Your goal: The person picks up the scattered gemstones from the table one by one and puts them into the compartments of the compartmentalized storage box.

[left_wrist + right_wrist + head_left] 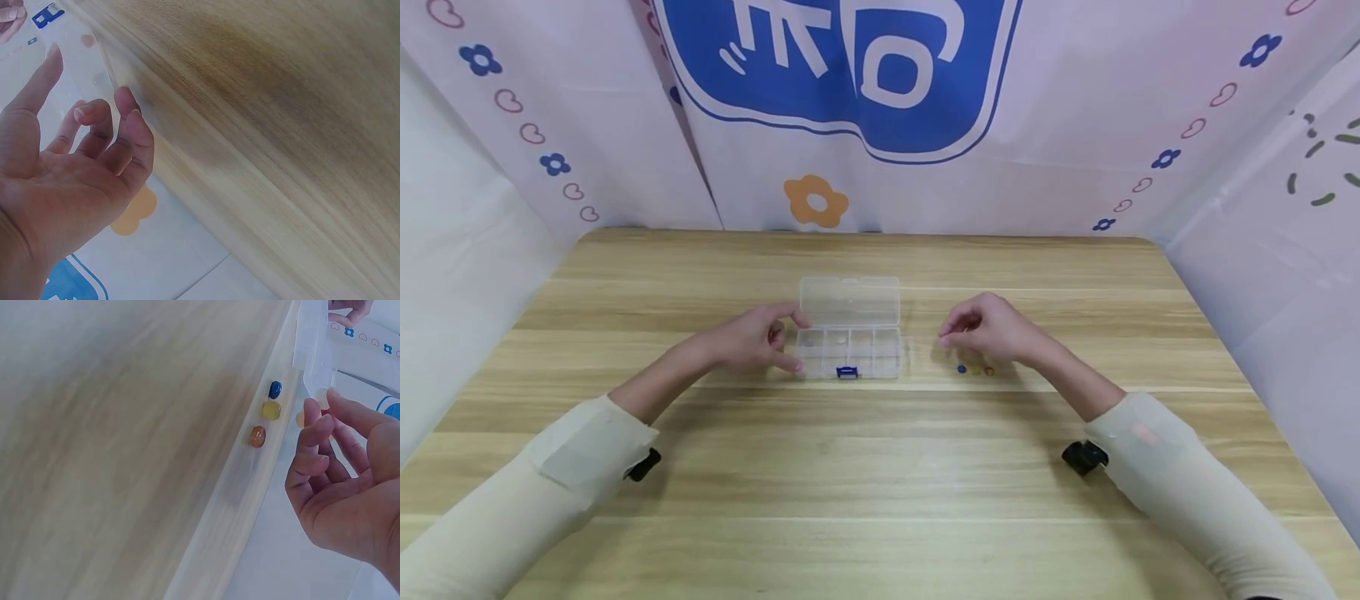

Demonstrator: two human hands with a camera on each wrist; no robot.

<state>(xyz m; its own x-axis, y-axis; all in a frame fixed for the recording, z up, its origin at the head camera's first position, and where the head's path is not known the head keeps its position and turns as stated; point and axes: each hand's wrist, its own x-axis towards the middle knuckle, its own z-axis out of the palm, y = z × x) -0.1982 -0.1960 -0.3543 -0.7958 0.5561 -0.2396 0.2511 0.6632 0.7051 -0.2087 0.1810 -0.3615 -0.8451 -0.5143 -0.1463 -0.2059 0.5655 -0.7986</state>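
Note:
A clear plastic compartment box point(886, 354) with a blue latch point(847, 372) stands on the table, its lid point(850, 302) raised at the back. My left hand point(752, 337) holds its left end, thumb at the front corner and index finger at the rear. To the right of the box, my right hand point(992, 329) pinches a small pale bead point(322, 397) between thumb and fingertips, partly hidden. Below that hand lie a blue bead point(275, 390), a yellow bead point(271, 410) and an orange bead point(257, 436) in a row. One compartment seems to hold a faint pale piece point(841, 339).
The wood-grain table point(865, 483) reaches back to a white printed curtain point(1000, 192) with a blue sign and an orange flower. White sheets hang at both sides. A black wrist device point(1084, 457) sits under the right sleeve, another point(643, 465) under the left.

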